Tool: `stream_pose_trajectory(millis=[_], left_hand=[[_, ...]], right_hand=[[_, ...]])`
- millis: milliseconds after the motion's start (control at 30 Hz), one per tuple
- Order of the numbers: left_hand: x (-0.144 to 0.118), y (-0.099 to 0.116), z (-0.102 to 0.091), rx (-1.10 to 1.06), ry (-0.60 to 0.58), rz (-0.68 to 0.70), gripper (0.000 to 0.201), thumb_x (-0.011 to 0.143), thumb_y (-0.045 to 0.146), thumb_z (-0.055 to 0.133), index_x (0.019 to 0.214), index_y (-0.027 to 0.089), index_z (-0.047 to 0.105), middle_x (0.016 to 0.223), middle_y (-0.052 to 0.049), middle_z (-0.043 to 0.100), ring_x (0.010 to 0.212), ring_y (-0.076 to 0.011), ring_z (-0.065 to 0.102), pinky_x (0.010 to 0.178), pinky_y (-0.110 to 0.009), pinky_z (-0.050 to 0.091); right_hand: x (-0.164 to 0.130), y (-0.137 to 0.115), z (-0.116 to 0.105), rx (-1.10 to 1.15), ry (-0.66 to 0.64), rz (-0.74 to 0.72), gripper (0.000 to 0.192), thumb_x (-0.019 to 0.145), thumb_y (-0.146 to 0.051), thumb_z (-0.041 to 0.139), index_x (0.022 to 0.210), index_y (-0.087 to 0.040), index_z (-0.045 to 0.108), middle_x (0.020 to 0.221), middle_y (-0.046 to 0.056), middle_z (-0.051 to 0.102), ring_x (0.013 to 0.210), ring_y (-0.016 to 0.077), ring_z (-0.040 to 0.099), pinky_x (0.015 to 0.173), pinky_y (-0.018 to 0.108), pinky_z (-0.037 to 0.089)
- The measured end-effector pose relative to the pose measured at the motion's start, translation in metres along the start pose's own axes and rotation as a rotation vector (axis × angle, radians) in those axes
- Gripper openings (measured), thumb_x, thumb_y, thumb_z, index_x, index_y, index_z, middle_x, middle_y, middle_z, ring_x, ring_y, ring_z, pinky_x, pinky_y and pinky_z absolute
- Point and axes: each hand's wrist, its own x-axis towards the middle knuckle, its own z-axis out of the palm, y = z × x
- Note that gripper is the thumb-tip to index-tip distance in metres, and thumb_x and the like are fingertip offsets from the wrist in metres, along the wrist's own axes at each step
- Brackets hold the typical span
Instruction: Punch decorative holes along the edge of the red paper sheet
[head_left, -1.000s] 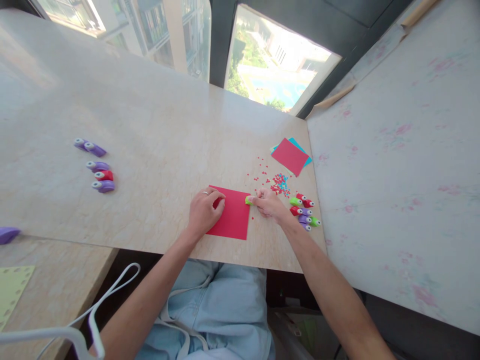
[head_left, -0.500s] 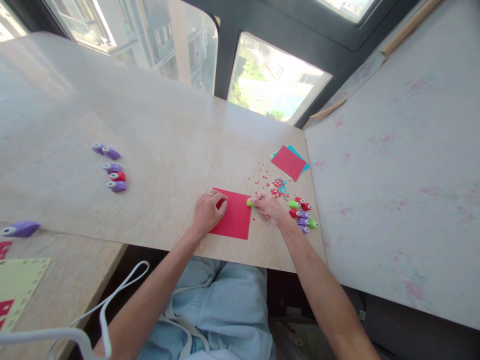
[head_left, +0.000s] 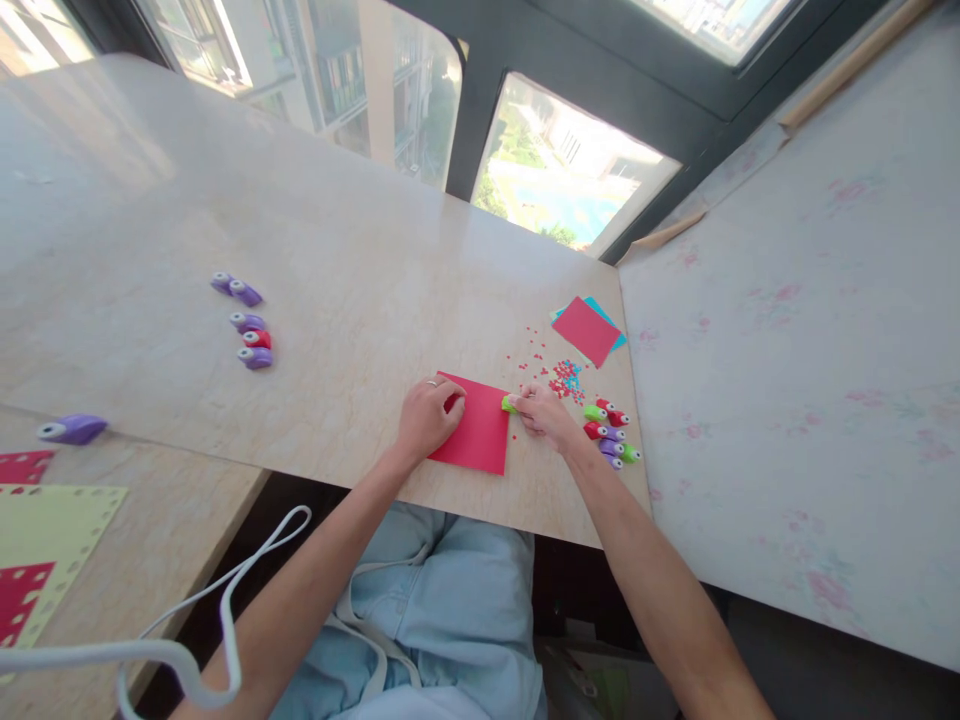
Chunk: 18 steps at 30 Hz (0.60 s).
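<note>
Two hands (head_left: pixel 431 420) at marbled tabletop (head_left: pixel 360 280) near windows (head_left: pixel 570 165)

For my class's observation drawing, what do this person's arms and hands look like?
Both forearms are bare, with no sleeves in view. The left hand wears a thin, pale ring; no ring shows on the right hand. Both hands are gloveless.

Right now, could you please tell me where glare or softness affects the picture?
Head view: window panes partly washed out by daylight; table glary at upper left; red sheet fairly evenly lit; green punch small and too soft for fine detail.
</note>
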Motion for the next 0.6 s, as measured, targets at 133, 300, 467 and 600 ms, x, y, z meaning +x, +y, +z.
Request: stream_pose_trajectory(millis=[133, 300, 467, 600], left_hand=[[0.0, 0.0, 0.0, -0.015, -0.013, -0.004, 0.015, 0.086, 0.024, 0.054, 0.089, 0.02, 0.069, 0.093, -0.005, 0.069, 0.09, -0.0158, 0.06, 0.084, -0.031, 0.048], [-0.001, 0.0, 0.0, -0.026, -0.021, -0.013, 0.015, 0.087, 0.024, 0.054, 0.089, 0.02, 0.068, 0.092, -0.004, 0.068, 0.09, -0.0158, 0.06, 0.084, -0.031, 0.047], [-0.001, 0.0, 0.0, -0.042, -0.023, -0.008, 0.015, 0.087, 0.024, 0.055, 0.09, 0.02, 0.069, 0.09, -0.005, 0.069, 0.088, -0.0153, 0.06, 0.083, -0.03, 0.047], [-0.001, 0.0, 0.0, -0.041, -0.025, -0.003, 0.015, 0.087, 0.024, 0.055, 0.09, 0.02, 0.069, 0.09, -0.005, 0.068, 0.088, -0.0157, 0.06, 0.083, -0.031, 0.047]], right_hand=[[0.0, 0.002, 0.001, -0.021, 0.025, -0.001, 0.048, 0.066, -0.045, 0.076, 0.081, -0.024, 0.036, 0.046, -0.013, 0.031, 0.034, 0.0052, 0.022, 0.035, 0.019, 0.012], [0.0, 0.006, -0.001, 0.009, 0.001, -0.002, 0.053, 0.066, -0.051, 0.079, 0.079, -0.024, 0.035, 0.045, -0.014, 0.03, 0.034, 0.0048, 0.022, 0.034, 0.018, 0.012], [-0.002, 0.005, -0.004, 0.062, -0.041, 0.055, 0.058, 0.063, -0.054, 0.083, 0.079, -0.023, 0.037, 0.049, -0.013, 0.031, 0.036, 0.0034, 0.021, 0.036, 0.018, 0.01], [-0.002, 0.003, -0.01, 0.098, -0.109, 0.09, 0.056, 0.064, -0.051, 0.084, 0.075, -0.021, 0.037, 0.05, -0.013, 0.029, 0.039, 0.0033, 0.02, 0.038, 0.019, 0.013]])
